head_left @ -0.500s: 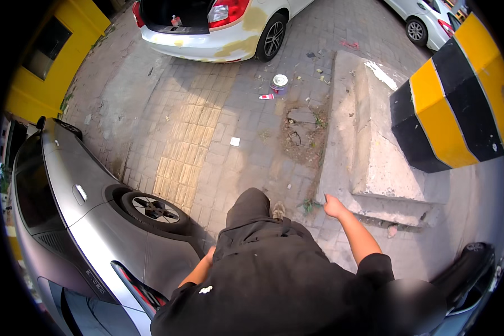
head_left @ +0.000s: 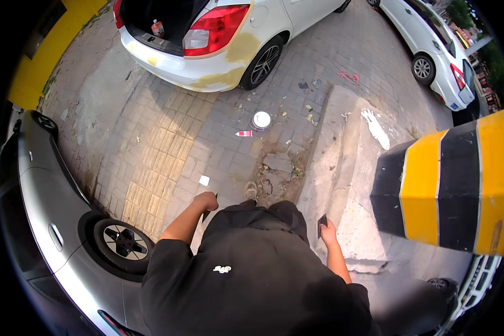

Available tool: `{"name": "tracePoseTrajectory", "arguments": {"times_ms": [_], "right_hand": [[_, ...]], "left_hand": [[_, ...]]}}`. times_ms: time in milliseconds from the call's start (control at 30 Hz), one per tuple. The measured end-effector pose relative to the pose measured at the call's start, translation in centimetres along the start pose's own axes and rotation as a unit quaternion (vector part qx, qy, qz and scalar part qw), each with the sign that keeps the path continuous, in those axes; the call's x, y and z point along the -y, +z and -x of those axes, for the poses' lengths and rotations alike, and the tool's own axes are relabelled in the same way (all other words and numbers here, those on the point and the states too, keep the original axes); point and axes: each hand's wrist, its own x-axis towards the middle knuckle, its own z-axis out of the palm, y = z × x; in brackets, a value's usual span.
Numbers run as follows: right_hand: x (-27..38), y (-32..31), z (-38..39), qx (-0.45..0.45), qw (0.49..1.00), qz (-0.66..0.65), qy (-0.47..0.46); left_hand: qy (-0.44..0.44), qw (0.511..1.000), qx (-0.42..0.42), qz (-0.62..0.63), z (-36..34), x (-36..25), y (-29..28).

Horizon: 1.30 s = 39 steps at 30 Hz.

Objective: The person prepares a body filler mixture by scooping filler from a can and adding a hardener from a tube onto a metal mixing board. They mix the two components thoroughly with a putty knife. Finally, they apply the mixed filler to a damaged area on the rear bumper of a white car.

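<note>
My left hand (head_left: 206,200) is closed round a thin dark object (head_left: 208,213), out in front of my body on the left. On the other side, my right hand (head_left: 329,233) grips a flat dark piece (head_left: 322,224) with a straight edge, beside the concrete step. What kind either piece is, I cannot make out. Ahead on the paving stands a round can (head_left: 261,120) with a white lid, and a red and white tube (head_left: 243,134) lies next to it. Beyond them is a white car (head_left: 207,78) with its boot open and yellowish patches on its bumper and rear side.
A grey car (head_left: 67,207) is parked close on my left. To the right, a concrete base (head_left: 347,168) carries a black and yellow striped pillar (head_left: 442,179). A white square (head_left: 204,180) lies on the paving near broken ground (head_left: 277,162). Another white car (head_left: 431,50) stands far right.
I have stepped forward, so the white car and the can are closer. My left hand has come up and forward; the dark pieces in both hands now show more plainly.
</note>
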Motion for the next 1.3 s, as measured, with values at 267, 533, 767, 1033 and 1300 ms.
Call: {"name": "tracePoseTrajectory", "arguments": {"times_ms": [267,533,767,1033,1300], "right_hand": [[11.0,-5.6,-15.7,-0.086,0.971,-0.223,0.015],[31.5,0.5,-38.1,0.230,0.951,-0.207,-0.016],[34.6,3.2,-48.7,0.323,0.941,-0.091,-0.047],[28.2,9.5,-62.4,0.298,0.951,0.049,-0.068],[23.1,19.7,-74.2,0.220,0.960,0.059,-0.164]], "left_hand": [[0.155,0.967,-0.180,0.094,-9.6,-15.4,-17.5],[0.188,0.671,0.052,0.715,-19.1,-29.7,-22.4],[0.129,0.750,0.066,0.645,-27.9,-35.5,-26.7],[0.173,0.853,-0.001,0.492,-45.6,-33.4,-24.5],[-0.035,0.923,-0.310,0.223,-67.9,-26.2,-19.8]]}}
